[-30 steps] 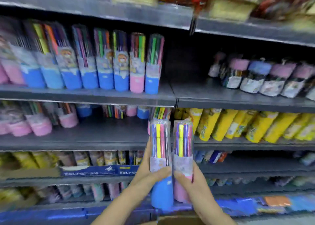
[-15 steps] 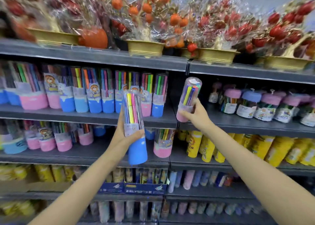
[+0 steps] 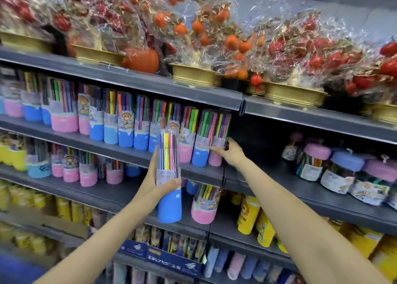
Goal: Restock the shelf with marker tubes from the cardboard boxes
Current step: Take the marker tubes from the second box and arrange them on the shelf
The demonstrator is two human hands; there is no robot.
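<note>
**Two marker tubes in hand, one going onto the shelf**

From where I'm watching, the left hand (image 3: 154, 189) is curled around a blue-based marker tube (image 3: 168, 176), held upright in front of the shelf (image 3: 129, 154), clear of it. The right hand (image 3: 231, 153) has its fingers wrapped on a pink-based marker tube (image 3: 218, 144) standing at the right end of the tube row (image 3: 120, 120), touching the blue-based one beside it. I count roughly a dozen tubes along that row, though the left part is too blurry to be sure. Each clear tube is packed with coloured markers. On the shelf edge below, one pink-based tube (image 3: 205, 204) stands alone beside yellow tubes (image 3: 253, 217). The top shelf holds gold pots (image 3: 194, 76) with wrapped fake fruit trees.
</note>
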